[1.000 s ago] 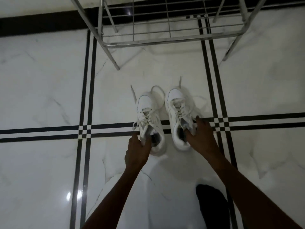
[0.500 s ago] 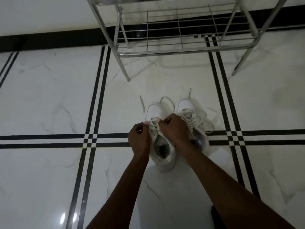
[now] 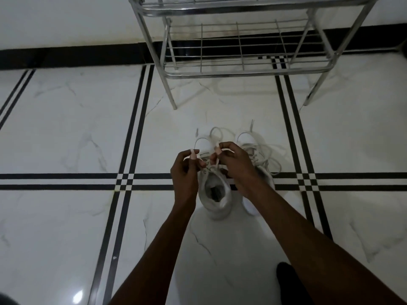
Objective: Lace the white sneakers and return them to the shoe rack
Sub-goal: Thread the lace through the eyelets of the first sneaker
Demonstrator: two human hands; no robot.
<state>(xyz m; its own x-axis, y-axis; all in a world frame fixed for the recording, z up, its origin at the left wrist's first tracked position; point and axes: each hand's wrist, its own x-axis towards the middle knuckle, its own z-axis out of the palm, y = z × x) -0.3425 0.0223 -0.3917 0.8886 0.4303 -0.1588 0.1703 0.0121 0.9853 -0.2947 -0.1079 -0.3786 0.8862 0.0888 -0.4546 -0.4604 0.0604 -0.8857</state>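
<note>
Two white sneakers stand side by side on the floor, toes pointing away from me. The left sneaker [image 3: 217, 198] has its opening toward me. The right sneaker [image 3: 262, 164] is partly hidden behind my right wrist, with loose lace loops lying over it. Both hands are over the left sneaker's laces. My left hand [image 3: 186, 170] pinches one lace end at the left side. My right hand [image 3: 234, 164] pinches the other lace end above the tongue. The metal shoe rack [image 3: 246, 71] stands beyond the sneakers against the wall.
White marble floor tiles with double black stripes [image 3: 130, 181] run across and away. A black skirting [image 3: 77, 56] lines the wall. A dark shape [image 3: 288, 282], possibly my foot, shows at the lower right. The rack's front legs stand just beyond the sneakers' toes.
My hands let go of the sneakers' heels and moved up onto the left sneaker's laces. They now hold the lace ends slightly apart. The view has tilted up, showing more of the rack.
</note>
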